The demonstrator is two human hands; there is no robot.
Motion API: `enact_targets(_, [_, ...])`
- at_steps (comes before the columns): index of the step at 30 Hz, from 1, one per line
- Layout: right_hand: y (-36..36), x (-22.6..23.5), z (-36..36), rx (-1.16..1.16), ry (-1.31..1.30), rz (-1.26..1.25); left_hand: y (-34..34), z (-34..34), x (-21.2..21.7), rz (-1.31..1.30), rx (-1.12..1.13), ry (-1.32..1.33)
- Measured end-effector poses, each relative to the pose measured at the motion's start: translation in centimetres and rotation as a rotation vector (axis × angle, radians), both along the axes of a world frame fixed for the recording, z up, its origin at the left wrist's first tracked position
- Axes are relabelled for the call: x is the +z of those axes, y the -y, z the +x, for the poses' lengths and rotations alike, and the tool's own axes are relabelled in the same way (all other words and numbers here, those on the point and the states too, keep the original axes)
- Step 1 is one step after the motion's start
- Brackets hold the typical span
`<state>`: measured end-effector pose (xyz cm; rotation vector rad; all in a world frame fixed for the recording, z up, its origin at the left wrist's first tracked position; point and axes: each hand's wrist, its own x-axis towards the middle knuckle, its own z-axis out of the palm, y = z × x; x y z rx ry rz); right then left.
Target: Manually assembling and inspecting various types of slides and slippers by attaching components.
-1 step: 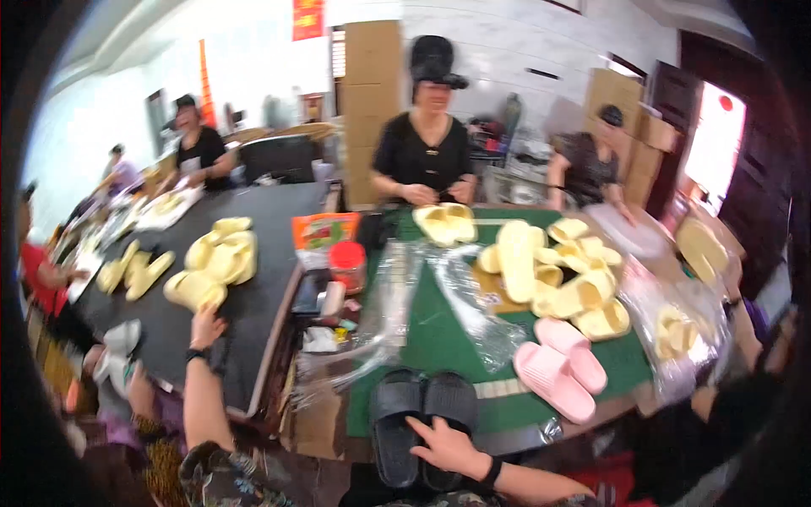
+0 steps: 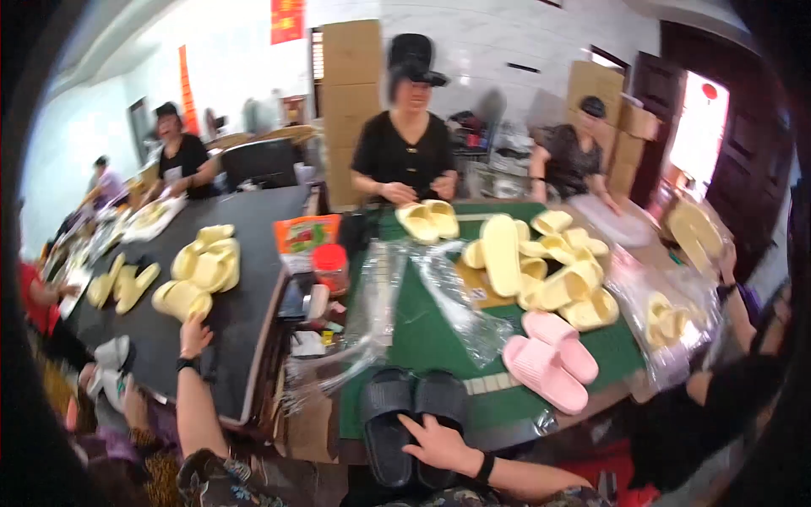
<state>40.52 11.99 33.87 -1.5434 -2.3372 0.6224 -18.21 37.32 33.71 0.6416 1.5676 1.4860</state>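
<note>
Reaching out to the left, my left hand [image 2: 195,336] has its fingers closed on the near end of a pale yellow slipper [image 2: 182,299]. That slipper lies at the front of a small heap of yellow slippers [image 2: 208,262]. My right hand [image 2: 441,444] rests on a pair of black slippers at the near edge of the green table, its fingers spread. One finger stretches over the left black slipper [image 2: 388,463]; the hand partly covers the right black slipper [image 2: 441,395]. Beside them, to the right, sits a pink pair of slippers [image 2: 545,372].
More yellow slippers [image 2: 553,283] are piled on the green table [image 2: 435,329] near clear plastic bags [image 2: 452,296]. A red-lidded jar [image 2: 330,269] stands by the dark table [image 2: 245,321]. Several co-workers sit around; one across [image 2: 405,152] handles yellow slippers, another at right holds a yellow slipper [image 2: 694,237].
The whole view has swung slightly to the right. My left hand's fingers have drawn closer together at the yellow slipper. My right hand stays on the black slippers.
</note>
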Motion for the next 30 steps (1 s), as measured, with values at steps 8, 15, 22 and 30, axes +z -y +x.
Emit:
enact_targets(8, [-0.1,1.9,3.5,-0.339,-0.227,0.233,-0.7,-4.6,-2.3,0.128,0.637,-0.641])
enact_targets(15, [-6.3,10.8,15.5,-0.691,-0.023,0.579,8.5,6.2,3.5,0.573,0.457,-0.059])
enact_targets(22, [-10.0,9.7,22.3,-0.490,-0.056,0.475,19.0,20.2,10.8,0.614,0.178,0.030])
enact_targets(30, [-7.0,1.1,15.5,-0.426,-1.220,-0.551,23.4,30.5,6.1,0.357,-0.635,0.169])
